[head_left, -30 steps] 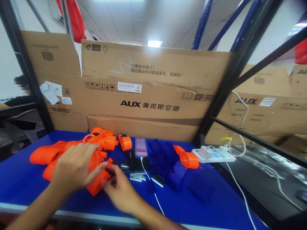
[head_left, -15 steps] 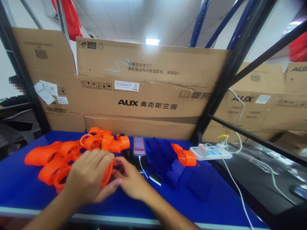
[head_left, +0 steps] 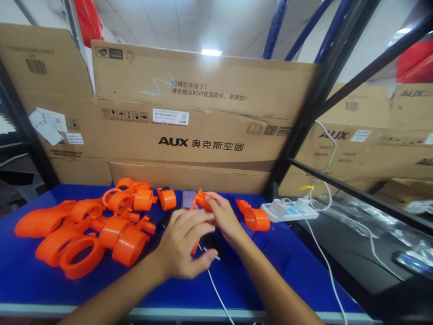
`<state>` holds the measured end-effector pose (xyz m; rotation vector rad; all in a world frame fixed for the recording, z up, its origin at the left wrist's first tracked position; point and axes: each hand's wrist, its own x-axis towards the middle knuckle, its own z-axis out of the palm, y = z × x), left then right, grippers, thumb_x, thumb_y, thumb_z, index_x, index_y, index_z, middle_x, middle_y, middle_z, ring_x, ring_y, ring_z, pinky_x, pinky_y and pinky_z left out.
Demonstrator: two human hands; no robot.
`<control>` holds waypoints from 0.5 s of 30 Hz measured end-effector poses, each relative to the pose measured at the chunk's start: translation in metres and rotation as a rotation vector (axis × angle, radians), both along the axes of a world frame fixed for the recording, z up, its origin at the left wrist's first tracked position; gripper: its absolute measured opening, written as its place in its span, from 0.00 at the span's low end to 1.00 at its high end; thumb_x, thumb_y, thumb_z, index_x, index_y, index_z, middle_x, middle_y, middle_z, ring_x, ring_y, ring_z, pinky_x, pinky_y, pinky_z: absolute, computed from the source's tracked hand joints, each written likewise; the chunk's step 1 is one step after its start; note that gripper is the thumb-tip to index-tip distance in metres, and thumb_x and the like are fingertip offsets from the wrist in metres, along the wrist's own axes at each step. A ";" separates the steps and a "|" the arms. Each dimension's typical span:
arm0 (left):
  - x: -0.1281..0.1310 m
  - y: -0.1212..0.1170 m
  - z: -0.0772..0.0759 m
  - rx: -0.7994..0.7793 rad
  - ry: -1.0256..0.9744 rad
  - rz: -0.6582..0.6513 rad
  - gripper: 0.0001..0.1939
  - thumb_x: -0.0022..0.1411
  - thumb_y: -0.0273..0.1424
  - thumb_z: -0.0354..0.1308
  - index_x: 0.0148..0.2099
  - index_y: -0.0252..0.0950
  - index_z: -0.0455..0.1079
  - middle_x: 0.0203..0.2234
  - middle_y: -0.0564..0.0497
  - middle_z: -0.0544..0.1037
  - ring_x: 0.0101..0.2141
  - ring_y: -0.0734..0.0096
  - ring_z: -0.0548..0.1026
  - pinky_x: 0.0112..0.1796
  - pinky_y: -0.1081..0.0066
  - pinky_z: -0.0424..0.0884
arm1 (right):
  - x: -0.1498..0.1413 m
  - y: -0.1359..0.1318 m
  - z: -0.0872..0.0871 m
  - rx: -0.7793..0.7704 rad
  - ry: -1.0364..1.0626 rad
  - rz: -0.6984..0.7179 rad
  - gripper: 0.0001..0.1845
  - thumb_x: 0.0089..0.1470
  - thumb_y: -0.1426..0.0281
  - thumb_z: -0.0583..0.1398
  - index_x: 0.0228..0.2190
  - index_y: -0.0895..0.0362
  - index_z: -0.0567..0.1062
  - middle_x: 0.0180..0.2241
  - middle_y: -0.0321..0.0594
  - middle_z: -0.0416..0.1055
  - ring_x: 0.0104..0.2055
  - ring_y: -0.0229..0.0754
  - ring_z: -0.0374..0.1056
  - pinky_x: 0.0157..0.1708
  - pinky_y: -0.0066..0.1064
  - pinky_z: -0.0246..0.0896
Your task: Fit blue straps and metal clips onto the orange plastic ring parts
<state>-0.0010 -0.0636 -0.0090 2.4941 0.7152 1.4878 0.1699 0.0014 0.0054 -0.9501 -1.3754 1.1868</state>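
An orange plastic part is up over the table, its top end pinched by my right hand. My left hand is in front of it, thumb apart and fingers stretched out. More orange shows between the left thumb and fingers, and the left hand covers the middle of the part. Whether the left fingers touch it, I cannot tell. To the left lies a group of orange ring-shaped plastic parts. Another orange ring part sits behind my hands, and one more is at the right.
Behind the hands, a phone is partly hidden, with a white cable running forward. Dark blue fabric pieces lie at the right on the blue table. A white power strip stands near the black rack post; cardboard walls the back.
Both hands have moved right and up from the orange pile, the right hand carrying the orange part. The left fingers have spread. The view has shifted slightly to the right.
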 end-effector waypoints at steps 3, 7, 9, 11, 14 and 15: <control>0.012 0.029 0.000 -0.400 -0.441 -0.088 0.24 0.65 0.42 0.59 0.62 0.46 0.69 0.65 0.45 0.66 0.65 0.47 0.61 0.62 0.49 0.57 | 0.009 0.017 0.003 0.060 -0.027 -0.049 0.15 0.57 0.57 0.59 0.38 0.55 0.74 0.19 0.29 0.62 0.18 0.33 0.53 0.17 0.24 0.45; 0.026 0.061 -0.018 -1.003 -0.732 -0.348 0.26 0.62 0.47 0.62 0.57 0.39 0.72 0.51 0.40 0.79 0.47 0.51 0.78 0.44 0.61 0.74 | 0.007 0.025 -0.005 0.082 -0.039 -0.046 0.16 0.58 0.54 0.58 0.40 0.53 0.72 0.18 0.28 0.61 0.17 0.34 0.51 0.18 0.25 0.45; 0.027 0.068 -0.031 -1.130 -0.760 -0.344 0.26 0.57 0.46 0.67 0.53 0.36 0.74 0.39 0.43 0.82 0.33 0.58 0.81 0.32 0.67 0.73 | 0.004 0.025 -0.014 0.097 -0.073 -0.043 0.18 0.60 0.52 0.57 0.40 0.53 0.72 0.19 0.28 0.61 0.18 0.34 0.52 0.19 0.25 0.48; 0.023 0.069 -0.039 -1.132 -0.800 -0.278 0.24 0.55 0.44 0.69 0.49 0.36 0.74 0.32 0.46 0.81 0.26 0.63 0.79 0.26 0.71 0.69 | 0.002 0.024 -0.022 0.131 -0.129 -0.009 0.21 0.61 0.50 0.55 0.41 0.54 0.72 0.20 0.30 0.64 0.20 0.36 0.56 0.21 0.26 0.51; 0.011 0.070 -0.040 -1.013 -0.856 -0.213 0.20 0.54 0.44 0.69 0.42 0.35 0.75 0.31 0.47 0.81 0.27 0.65 0.79 0.27 0.71 0.71 | 0.007 0.021 -0.027 0.232 -0.246 -0.009 0.22 0.65 0.52 0.52 0.47 0.55 0.71 0.25 0.33 0.68 0.25 0.38 0.62 0.27 0.29 0.57; 0.006 0.071 -0.038 -0.977 -0.889 -0.201 0.19 0.54 0.44 0.69 0.40 0.35 0.74 0.31 0.48 0.81 0.27 0.65 0.79 0.28 0.71 0.71 | 0.010 0.019 -0.026 0.274 -0.306 -0.025 0.21 0.66 0.54 0.52 0.49 0.54 0.71 0.26 0.34 0.69 0.28 0.39 0.63 0.30 0.30 0.59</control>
